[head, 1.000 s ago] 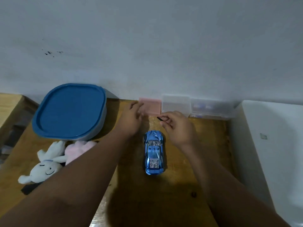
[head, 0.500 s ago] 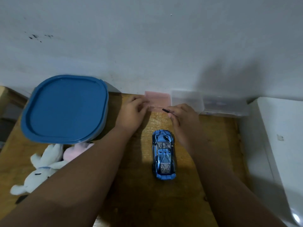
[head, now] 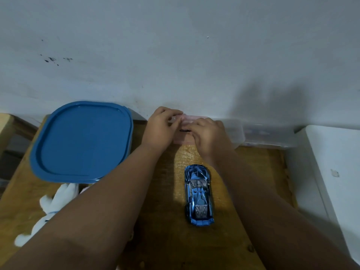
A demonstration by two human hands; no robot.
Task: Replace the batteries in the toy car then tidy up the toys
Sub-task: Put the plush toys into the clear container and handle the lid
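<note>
Midway across the desk [head: 263, 168], shiny blue toy car [head: 199, 194] runs front-to-back, nose toward the back edge; left grip [head: 161, 127] curled on pink plastic box [head: 182, 140], right grip [head: 208, 135] pinching small black piece [head: 185, 130].

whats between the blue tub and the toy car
Between blue tub and toy car: the left forearm, over bare wooden table, head view.

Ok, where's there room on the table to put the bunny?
Bare table lies right of the car, up to the white unit, and between the forearms near the front edge. The back is crowded: left hand and right hand, pinching a black bit, at the pink box, clear boxes beside. The tub fills the left.
</note>
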